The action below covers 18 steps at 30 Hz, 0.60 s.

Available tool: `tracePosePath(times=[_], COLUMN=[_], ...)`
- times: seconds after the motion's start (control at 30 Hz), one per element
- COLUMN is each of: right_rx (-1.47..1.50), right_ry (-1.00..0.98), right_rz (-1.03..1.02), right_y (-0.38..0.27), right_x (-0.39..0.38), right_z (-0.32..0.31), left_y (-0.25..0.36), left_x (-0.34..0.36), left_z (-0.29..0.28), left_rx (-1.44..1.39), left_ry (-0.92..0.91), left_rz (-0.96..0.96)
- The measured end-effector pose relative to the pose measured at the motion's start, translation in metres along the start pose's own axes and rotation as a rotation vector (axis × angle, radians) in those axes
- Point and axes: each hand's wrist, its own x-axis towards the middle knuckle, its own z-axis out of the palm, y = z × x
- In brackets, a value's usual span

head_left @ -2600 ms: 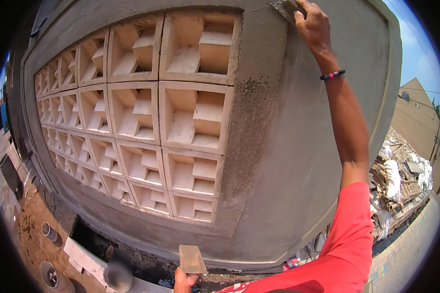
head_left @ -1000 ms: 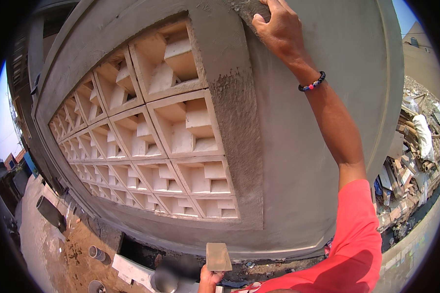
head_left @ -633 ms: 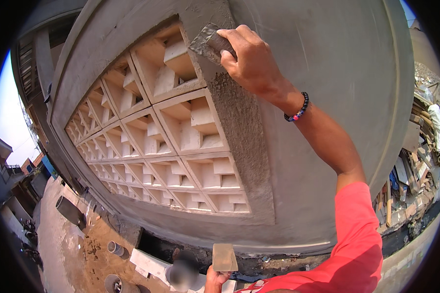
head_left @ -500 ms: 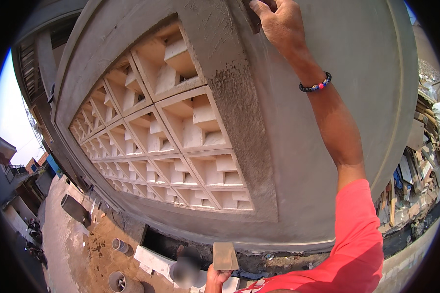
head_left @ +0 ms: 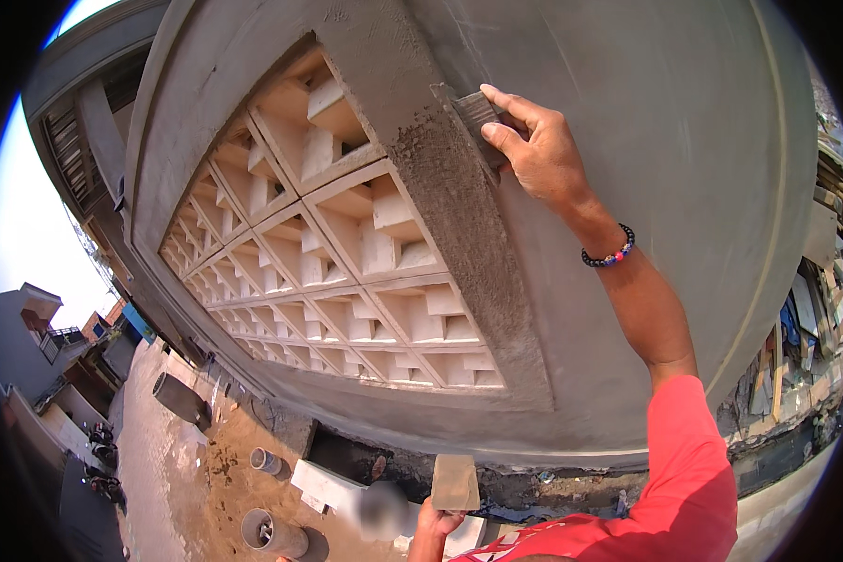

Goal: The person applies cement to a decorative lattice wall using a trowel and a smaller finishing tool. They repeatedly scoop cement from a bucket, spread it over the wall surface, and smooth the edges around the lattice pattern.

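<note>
My right hand (head_left: 541, 150) is raised to the grey wall (head_left: 646, 140), its fingers closed round a small grey plastering float (head_left: 478, 126). The float's long thin edge lies along a strip of rough, darker wet plaster (head_left: 450, 201) beside the opening with cream ventilation blocks (head_left: 375, 225). Low in the view, my left hand (head_left: 436, 520) grips a square, brownish mortar board (head_left: 455, 482) from below, away from the wall. Its fingers are partly hidden by the board.
Below the wall runs a dark ditch (head_left: 342, 459) with white slabs (head_left: 323, 485) beside it. Buckets (head_left: 273, 534) and a dark drum (head_left: 180, 398) stand on sandy ground at left. Scrap wood (head_left: 768, 375) is piled at right.
My right hand has come down the wall, bringing the plastering float fully into view against the rough strip. The left hand still holds the board; the whole view has shifted slightly.
</note>
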Motion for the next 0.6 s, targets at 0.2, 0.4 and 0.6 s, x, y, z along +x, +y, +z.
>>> tracePosePath(times=[0.2, 0.4, 0.6], right_rx=[0.238, 0.267, 0.120], right_ry=[0.082, 0.079, -0.015], right_rz=[0.033, -0.034, -0.785], right_y=[-0.018, -0.086, -0.051], right_x=[-0.005, 0.080, 0.218], right_z=[-0.034, -0.020, 0.012], left_y=[0.003, -0.002, -0.016], left_x=[-0.019, -0.041, -0.043], left_z=[0.008, -0.001, -0.011], left_rx=[0.005, -0.068, -0.152], left_ry=[0.078, 0.085, 0.056], left_rz=[0.031, 0.089, 0.151])
